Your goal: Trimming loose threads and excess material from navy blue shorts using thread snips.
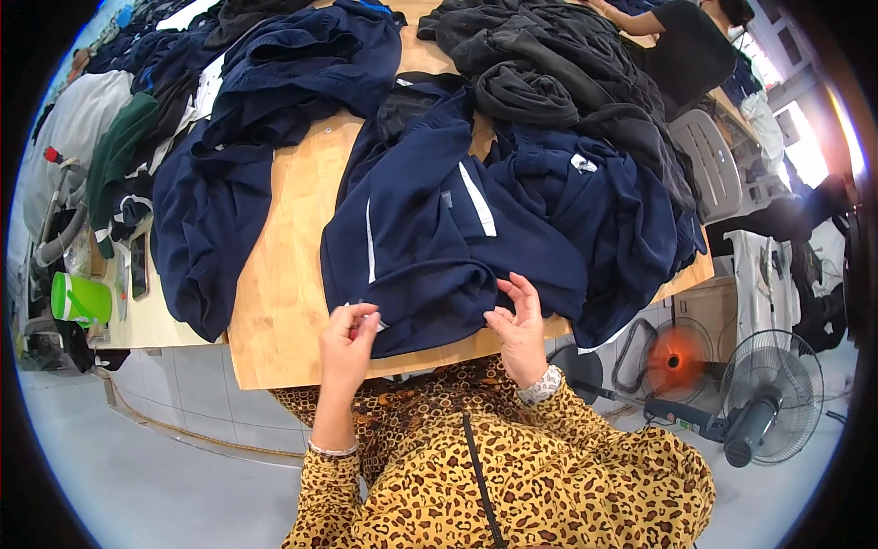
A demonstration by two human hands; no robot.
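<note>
A navy garment with white stripes [416, 247] lies spread before me on the wooden table [283, 274], its near edge close to the table's front. At its lower left corner is my left hand [347, 340], fingers pinched together; a small pale bit shows by the fingertips, too small to name. My right hand [519, 337] is at the garment's lower right, palm turned up, thumb and fingers apart, the fingertips at the cloth with nothing seen between them. Another navy garment [594, 201] with a white label lies bunched just to the right.
Dark grey clothes [549, 55] are heaped at the far right, more navy clothes [283, 73] at the far left. A green bucket [80, 299] stands at the left. Right of the table are a grey plastic chair [709, 160] and a fan [768, 398]. A person in black [690, 50] works beyond.
</note>
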